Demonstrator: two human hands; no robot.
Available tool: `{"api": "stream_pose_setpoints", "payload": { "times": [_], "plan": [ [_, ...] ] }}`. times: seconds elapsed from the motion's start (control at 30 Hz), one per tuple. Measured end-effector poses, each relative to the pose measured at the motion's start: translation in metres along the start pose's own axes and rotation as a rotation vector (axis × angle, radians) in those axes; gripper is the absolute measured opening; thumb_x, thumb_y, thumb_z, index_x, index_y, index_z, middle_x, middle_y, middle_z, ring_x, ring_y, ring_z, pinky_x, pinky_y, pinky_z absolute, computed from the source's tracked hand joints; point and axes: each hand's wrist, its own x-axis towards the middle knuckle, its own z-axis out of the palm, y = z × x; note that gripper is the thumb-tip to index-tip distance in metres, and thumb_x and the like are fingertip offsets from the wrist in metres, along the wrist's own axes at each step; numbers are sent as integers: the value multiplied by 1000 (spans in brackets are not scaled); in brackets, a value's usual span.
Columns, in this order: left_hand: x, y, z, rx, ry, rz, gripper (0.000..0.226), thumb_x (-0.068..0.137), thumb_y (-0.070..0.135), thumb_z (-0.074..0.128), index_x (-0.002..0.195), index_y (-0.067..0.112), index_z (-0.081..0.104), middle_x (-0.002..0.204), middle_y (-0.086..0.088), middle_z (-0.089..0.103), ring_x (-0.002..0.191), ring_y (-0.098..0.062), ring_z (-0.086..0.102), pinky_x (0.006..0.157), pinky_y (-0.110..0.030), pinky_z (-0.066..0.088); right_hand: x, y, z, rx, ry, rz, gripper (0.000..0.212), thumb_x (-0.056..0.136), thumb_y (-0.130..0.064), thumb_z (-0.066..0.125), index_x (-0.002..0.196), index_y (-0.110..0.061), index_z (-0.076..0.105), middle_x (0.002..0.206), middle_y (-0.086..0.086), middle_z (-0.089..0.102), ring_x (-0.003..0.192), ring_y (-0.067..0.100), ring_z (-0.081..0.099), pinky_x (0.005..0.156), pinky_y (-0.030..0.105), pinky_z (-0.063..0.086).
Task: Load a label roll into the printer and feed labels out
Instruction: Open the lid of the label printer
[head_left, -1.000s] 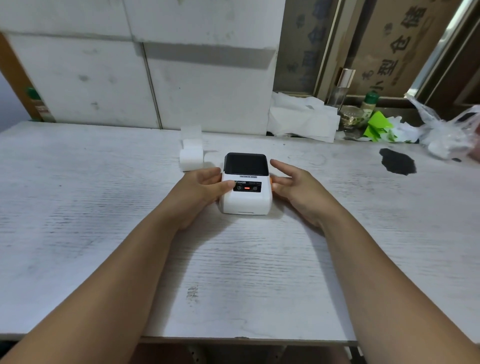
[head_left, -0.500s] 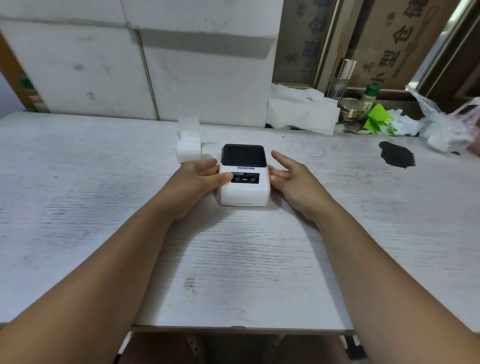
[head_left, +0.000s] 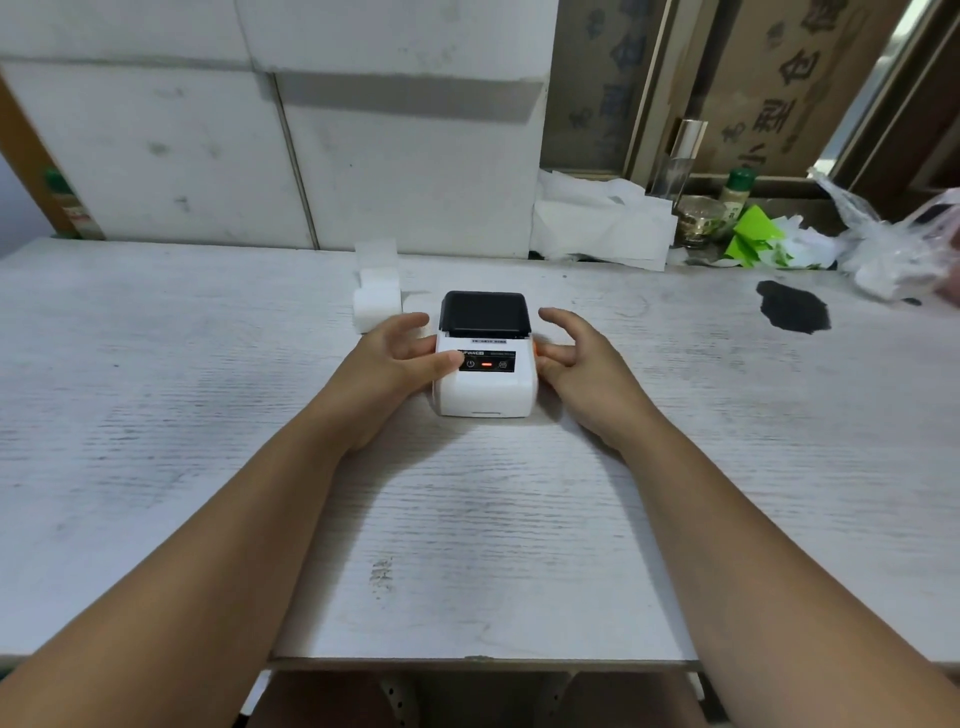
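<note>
We flank the printer (head_left: 485, 358) with loosely spread fingers (head_left: 410, 325), thumb on its panel, gripping nothing; the light, crushable label roll (head_left: 377, 305) sits just beyond our left hand (head_left: 387, 369); we take it by its sides.

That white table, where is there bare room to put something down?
The table is bare on its whole left side, left of the left hand, and across the near strip in front of the printer. Right of the right hand it is free up to the dark patch. The far right edge is crowded: crumpled paper, jar, plastic bag. The label roll sits behind the left hand.
</note>
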Motion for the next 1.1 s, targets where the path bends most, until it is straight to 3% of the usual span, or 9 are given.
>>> {"api": "stream_pose_setpoints", "payload": {
  "times": [0.13, 0.23, 0.4, 0.57, 0.73, 0.87, 0.93, 1.03, 1.1],
  "plan": [
    [3, -2, 3, 52, 90, 24, 40, 75, 29, 76, 108, 11, 62, 104, -4, 73, 100, -23, 69, 96, -40, 50, 2, -6, 5, 49, 126, 47, 13, 84, -17, 51, 89, -26, 59, 82, -8, 72, 69, 15, 61, 59, 27, 46],
    [5, -2, 6, 43, 123, 24, 39, 76, 32, 75, 106, 9, 66, 103, -7, 73, 98, -22, 69, 94, -38, 53, 1, -11, 11, 40, 193, 58, 15, 84, -19, 46, 84, -25, 60, 75, -3, 68, 61, 20, 58, 48, 28, 44],
    [4, -1, 9, 24, 110, 40, 37, 82, 21, 72, 114, 6, 64, 108, -7, 71, 99, -17, 68, 91, -31, 53, -2, -13, 14, -7, 245, -7, 27, 93, -30, 45, 105, -23, 68, 102, -6, 71, 95, 15, 63, 83, 32, 50],
    [-1, 3, 12, 75, 105, 112, 20, 85, 18, 67, 105, 16, 69, 103, 1, 71, 90, -8, 68, 78, -15, 54, -7, -15, 15, 8, 264, -25, 31, 96, -28, 42, 94, -17, 71, 91, 0, 73, 90, 19, 64, 79, 33, 49],
    [0, 2, 11, 69, 115, 108, 41, 86, 19, 67, 126, 22, 59, 122, 7, 60, 96, -3, 65, 80, -14, 51, -5, -15, 15, 150, 229, -17, 28, 93, -25, 48, 114, -27, 67, 105, -12, 70, 102, 9, 63, 90, 28, 49],
    [-2, 5, 12, 124, 65, 149, 52, 88, 18, 63, 136, 31, 47, 124, 13, 54, 58, 7, 57, 65, -10, 46, -2, -14, 14, 272, 223, -20, 35, 92, -13, 50, 122, -25, 63, 97, -20, 66, 100, 8, 64, 96, 30, 49],
    [-2, 4, 12, 136, 47, 159, 55, 89, 16, 61, 138, 33, 43, 126, 14, 52, 50, 5, 49, 65, -14, 42, -1, -15, 13, 288, 199, -34, 38, 92, -7, 49, 124, -24, 62, 89, -20, 64, 91, 8, 64, 95, 31, 50],
    [-1, 2, 11, 143, 21, 157, 59, 91, 12, 57, 141, 35, 38, 129, 17, 50, 55, 1, 47, 65, -14, 43, 1, -17, 13, 285, 158, -67, 42, 92, -3, 45, 125, -25, 60, 104, -12, 66, 98, 11, 64, 97, 32, 49],
    [-1, 2, 11, 142, -4, 165, 62, 91, 8, 55, 143, 34, 35, 129, 18, 50, 55, -1, 45, 61, -10, 43, 1, -18, 14, 307, 130, -88, 44, 92, -1, 42, 113, -34, 63, 104, -12, 66, 96, 10, 62, 94, 30, 46]
  ]
}}
